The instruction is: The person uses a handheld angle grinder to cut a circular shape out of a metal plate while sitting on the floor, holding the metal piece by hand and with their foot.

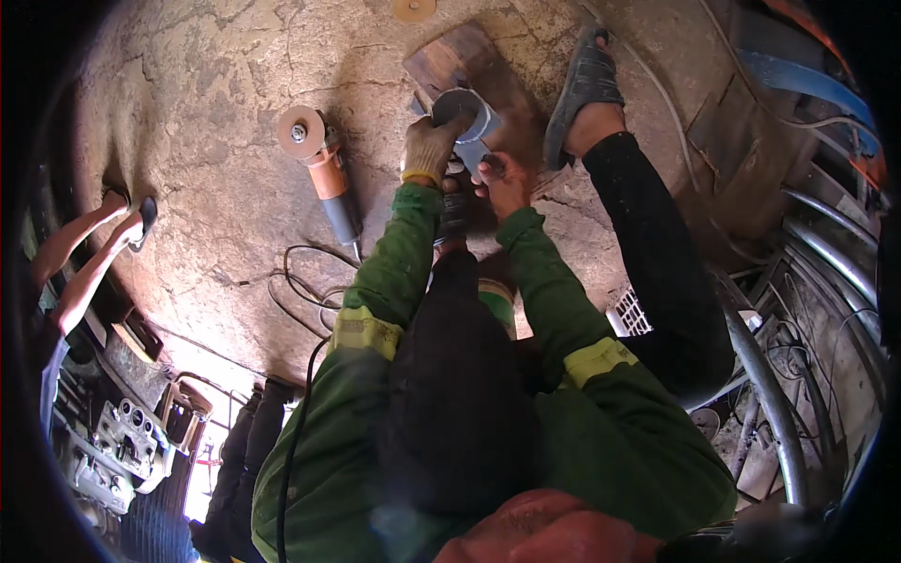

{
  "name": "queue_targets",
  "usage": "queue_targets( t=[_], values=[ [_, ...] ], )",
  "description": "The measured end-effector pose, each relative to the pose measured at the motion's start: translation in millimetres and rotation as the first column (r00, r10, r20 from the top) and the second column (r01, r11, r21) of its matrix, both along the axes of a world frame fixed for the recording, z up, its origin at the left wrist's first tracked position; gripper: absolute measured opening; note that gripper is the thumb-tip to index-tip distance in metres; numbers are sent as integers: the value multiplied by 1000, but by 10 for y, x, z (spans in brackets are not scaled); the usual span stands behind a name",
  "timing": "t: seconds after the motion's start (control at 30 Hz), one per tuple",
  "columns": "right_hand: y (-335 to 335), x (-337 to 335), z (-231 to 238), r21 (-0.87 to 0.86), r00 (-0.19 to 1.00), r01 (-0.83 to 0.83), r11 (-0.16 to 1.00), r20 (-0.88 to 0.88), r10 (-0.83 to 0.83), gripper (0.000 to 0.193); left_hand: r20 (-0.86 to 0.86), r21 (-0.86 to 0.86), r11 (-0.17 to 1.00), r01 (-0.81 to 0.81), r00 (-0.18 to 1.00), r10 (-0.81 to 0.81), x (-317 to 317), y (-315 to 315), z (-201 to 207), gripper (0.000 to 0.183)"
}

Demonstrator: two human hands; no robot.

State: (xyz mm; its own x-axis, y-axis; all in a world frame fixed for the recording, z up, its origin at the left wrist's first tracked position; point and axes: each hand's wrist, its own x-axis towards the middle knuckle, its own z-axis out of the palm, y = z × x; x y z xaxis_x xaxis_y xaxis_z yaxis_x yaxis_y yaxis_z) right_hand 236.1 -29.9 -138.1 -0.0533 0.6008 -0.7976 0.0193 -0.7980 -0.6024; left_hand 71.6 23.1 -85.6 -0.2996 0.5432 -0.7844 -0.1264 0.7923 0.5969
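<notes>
My left hand [430, 150], in a pale work glove with a yellow cuff, is closed on the near left rim of a short grey metal pipe piece [486, 123]. The pipe piece stands with its round opening facing up, over a dark wooden board [465, 52] on the ground. A flat grey metal piece [472, 153] shows just below the ring; whether the two are joined is unclear. My bare right hand [505, 183] is closed beside that flat piece, its fingertips pinched at its right edge. What exactly sits between those fingers is too small to make out.
An orange and grey angle grinder [328, 178] with a brown disc lies left of my hands, its black cable [296, 272] looped nearer me. Another disc [413, 9] lies at the far edge. Metal pipes [831, 249] crowd the right side. Another person's legs [89, 253] are at left.
</notes>
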Motion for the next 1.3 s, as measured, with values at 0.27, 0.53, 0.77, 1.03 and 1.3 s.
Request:
queue_targets(
  t=[0.27, 0.53, 0.77, 1.03, 1.3],
  values=[
    [-72, -186, -118, 42, 990, -87, 995, 116, 82, 33, -278, 148, 933, 330, 919, -281, -230, -190, -649, 65],
    [-219, -185, -183, 106, 962, -189, 976, 221, 163, 51, -283, -21, 982, 190, 941, -188, -74, -305, -364, 66],
    [-96, -178, 140, -428, 598, 237, 872, -643, -478, 31, 18, 164, 978, 128, 991, -133, -79, -249, 317, 50],
    [32, 62, 53, -561, 616, -55, 826, -670, -414, 41, -268, 1, 976, 217, 941, -209, 84, -655, 258, 43],
    [309, 167, 399, -354, 682, -261, 898, -726, -88, 42, -313, -41, 995, 87, 945, -95, 57, -252, 133, 61]
  ],
)
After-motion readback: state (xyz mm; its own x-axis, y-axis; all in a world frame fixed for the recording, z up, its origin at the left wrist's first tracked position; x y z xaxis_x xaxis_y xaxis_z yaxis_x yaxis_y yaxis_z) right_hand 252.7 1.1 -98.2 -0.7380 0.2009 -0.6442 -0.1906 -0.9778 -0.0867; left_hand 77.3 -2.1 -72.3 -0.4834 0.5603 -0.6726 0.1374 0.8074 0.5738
